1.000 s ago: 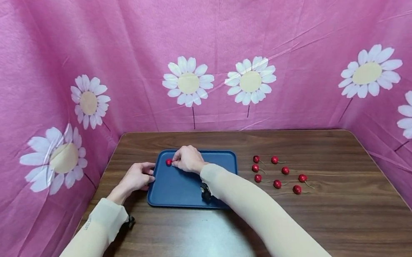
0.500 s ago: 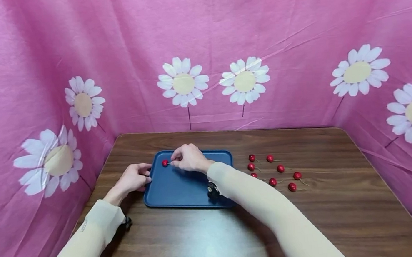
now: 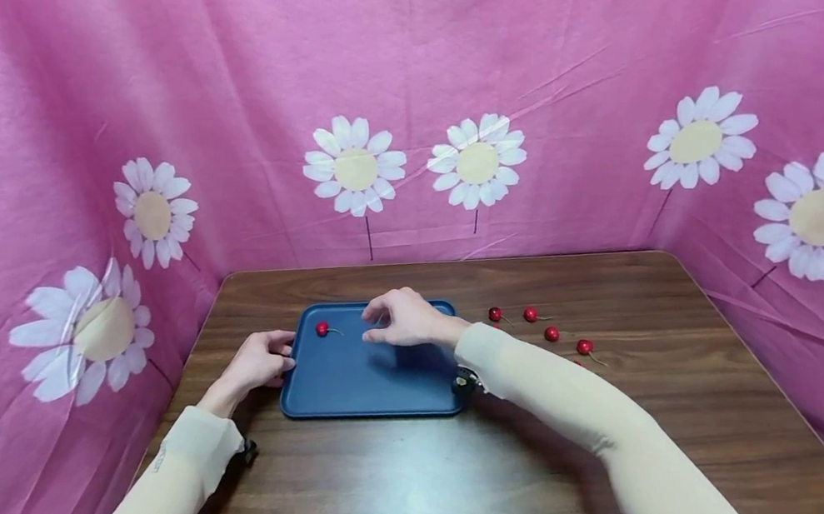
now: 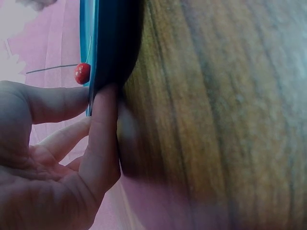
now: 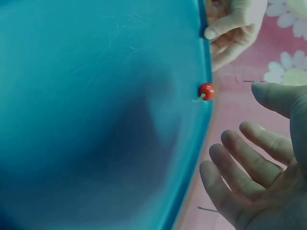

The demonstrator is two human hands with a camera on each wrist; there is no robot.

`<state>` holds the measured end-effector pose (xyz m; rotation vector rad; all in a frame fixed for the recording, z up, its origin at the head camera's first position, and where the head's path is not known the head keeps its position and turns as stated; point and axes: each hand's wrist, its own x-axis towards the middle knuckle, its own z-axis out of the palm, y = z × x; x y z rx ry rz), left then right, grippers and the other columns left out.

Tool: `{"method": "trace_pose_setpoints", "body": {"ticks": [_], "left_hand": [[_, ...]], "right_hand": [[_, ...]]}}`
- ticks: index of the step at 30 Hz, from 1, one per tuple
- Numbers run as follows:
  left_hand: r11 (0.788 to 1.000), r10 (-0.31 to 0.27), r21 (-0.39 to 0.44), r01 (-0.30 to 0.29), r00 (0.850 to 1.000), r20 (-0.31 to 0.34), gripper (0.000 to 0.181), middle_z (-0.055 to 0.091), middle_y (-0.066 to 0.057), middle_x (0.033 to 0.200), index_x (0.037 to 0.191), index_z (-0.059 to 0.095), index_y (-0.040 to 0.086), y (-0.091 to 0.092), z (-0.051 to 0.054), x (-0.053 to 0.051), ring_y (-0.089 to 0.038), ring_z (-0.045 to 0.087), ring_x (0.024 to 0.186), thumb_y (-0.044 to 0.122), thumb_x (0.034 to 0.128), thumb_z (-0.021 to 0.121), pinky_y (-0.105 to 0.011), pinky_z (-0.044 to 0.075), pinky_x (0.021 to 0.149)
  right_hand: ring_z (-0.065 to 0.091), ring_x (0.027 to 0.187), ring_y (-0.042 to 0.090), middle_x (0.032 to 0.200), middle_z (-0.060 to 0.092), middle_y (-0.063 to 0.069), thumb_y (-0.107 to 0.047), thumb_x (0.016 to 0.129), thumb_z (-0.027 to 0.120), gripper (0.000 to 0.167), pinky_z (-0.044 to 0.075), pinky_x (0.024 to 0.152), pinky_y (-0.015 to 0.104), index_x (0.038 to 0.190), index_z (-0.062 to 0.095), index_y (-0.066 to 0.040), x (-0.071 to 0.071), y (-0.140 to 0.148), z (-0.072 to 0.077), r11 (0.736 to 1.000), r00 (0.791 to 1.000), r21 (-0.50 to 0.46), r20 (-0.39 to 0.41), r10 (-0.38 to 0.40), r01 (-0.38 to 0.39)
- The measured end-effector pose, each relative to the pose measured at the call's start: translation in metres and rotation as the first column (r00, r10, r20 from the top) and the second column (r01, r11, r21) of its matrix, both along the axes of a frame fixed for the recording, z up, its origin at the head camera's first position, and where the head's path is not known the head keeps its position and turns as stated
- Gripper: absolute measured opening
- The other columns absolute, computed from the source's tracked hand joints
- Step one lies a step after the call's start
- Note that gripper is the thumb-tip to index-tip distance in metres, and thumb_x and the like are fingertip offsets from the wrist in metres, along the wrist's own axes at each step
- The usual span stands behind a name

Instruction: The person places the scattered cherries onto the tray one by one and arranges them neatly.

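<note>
A blue tray [image 3: 364, 379] lies on the wooden table with one red cherry [image 3: 322, 328] near its back left corner, the stem pointing right. The left hand [image 3: 256, 364] grips the tray's left edge; in the left wrist view, its thumb and a finger pinch the rim, close to the cherry [image 4: 82, 73]. Above the tray's back right part hovers the right hand [image 3: 407, 318], fingers parted, holding nothing. The right wrist view shows that hand [image 5: 259, 163] with spread fingers, apart from the cherry [image 5: 206, 91].
Several red cherries with stems, one of them a cherry [image 3: 530, 313], lie on the table [image 3: 668, 397] to the right of the tray, some hidden behind the right forearm. A pink cloth [image 3: 406, 56] with white flowers hangs around the table's back and sides.
The right hand has let go of the cherry's stem and moved right, its fingers parting. The cherry stays on the tray. The left hand keeps its grip, and the head view has shifted slightly.
</note>
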<state>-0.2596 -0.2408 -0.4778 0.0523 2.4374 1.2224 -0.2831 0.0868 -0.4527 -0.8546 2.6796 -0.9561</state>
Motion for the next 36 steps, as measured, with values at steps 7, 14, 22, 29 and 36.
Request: {"method": "trace_pose_setpoints", "body": {"ticks": [7,14,22,29,36], "left_hand": [[1.000,-0.003,-0.004,0.003,1.000,-0.013,0.062,0.067,-0.027,0.131,0.162,0.051,-0.008,0.000,0.000,0.002,-0.023,0.070,0.104,-0.001,0.1022,0.068,-0.044,0.071,0.082],[1.000,0.003,-0.004,-0.003,1.000,0.000,0.063,0.068,-0.028,0.131,0.162,0.051,-0.008,-0.002,0.000,0.003,-0.024,0.071,0.105,0.000,0.1026,0.069,-0.045,0.071,0.083],[1.000,0.002,-0.009,-0.002,1.000,-0.002,0.063,0.066,-0.027,0.132,0.163,0.050,-0.008,-0.001,0.001,0.001,-0.025,0.070,0.108,0.001,0.1033,0.068,-0.048,0.071,0.084],[1.000,0.008,-0.022,-0.007,1.000,0.021,0.064,0.066,-0.027,0.134,0.164,0.048,-0.007,0.001,0.002,0.000,-0.028,0.070,0.111,0.000,0.1040,0.068,-0.049,0.071,0.087],[1.000,0.004,-0.025,-0.004,1.000,0.018,0.063,0.066,-0.026,0.131,0.164,0.049,-0.007,0.001,0.003,-0.001,-0.026,0.069,0.108,0.000,0.1036,0.068,-0.049,0.071,0.086]], "right_hand": [[0.080,0.117,0.029,0.126,0.085,0.010,-0.030,0.099,0.085,0.037,0.066,0.101,0.043,0.130,0.083,-0.010,0.015,0.037,0.021,0.999,0.997,-0.011,-0.072,-0.032,0.031],[0.078,0.114,0.032,0.131,0.082,0.015,-0.027,0.099,0.086,0.039,0.067,0.098,0.048,0.133,0.081,-0.008,0.028,0.083,0.026,0.995,0.994,-0.059,-0.070,-0.080,0.075],[0.080,0.109,0.032,0.128,0.083,0.015,-0.021,0.099,0.086,0.036,0.069,0.093,0.052,0.130,0.080,-0.005,0.033,0.139,0.030,0.986,0.984,-0.080,-0.094,-0.151,0.143],[0.081,0.105,0.028,0.124,0.083,0.017,-0.018,0.098,0.086,0.033,0.069,0.087,0.045,0.128,0.081,-0.004,0.042,0.186,0.026,0.972,0.964,-0.054,-0.130,-0.233,0.228],[0.082,0.094,0.022,0.117,0.085,0.017,-0.019,0.100,0.085,0.032,0.063,0.081,0.024,0.128,0.081,-0.006,0.055,0.226,0.014,0.940,0.938,-0.070,-0.080,-0.338,0.333]]}}
